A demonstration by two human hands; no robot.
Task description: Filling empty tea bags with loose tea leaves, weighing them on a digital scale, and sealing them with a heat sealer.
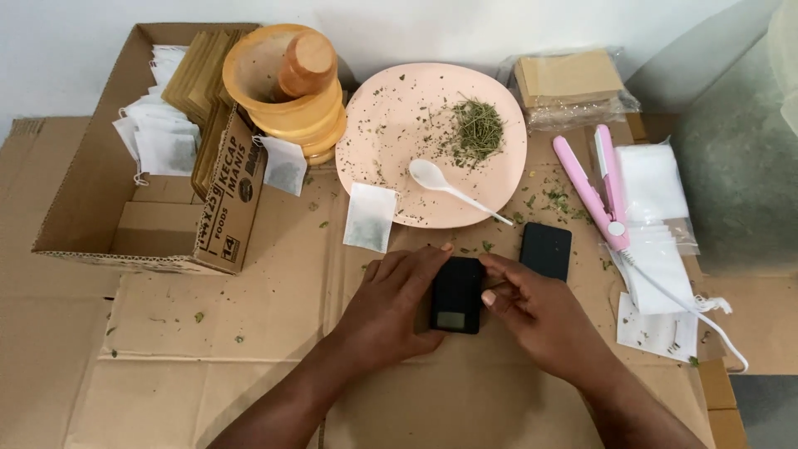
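Head view: the left hand (pixel 389 309) lies flat with fingers loosely curled along the left edge of a small black pocket scale (pixel 456 294) on the cardboard-covered desk (pixel 249 333). The right hand (pixel 532 312) pinches its right edge, fingers bent. The scale lies flat between them, long axis running away from the person, display end nearest.

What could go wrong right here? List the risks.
1. Loose herb flakes scattered over the cardboard could get under the small black scale that both hands grip.
2. The filled tea bag lies just beyond the left hand and might get knocked.
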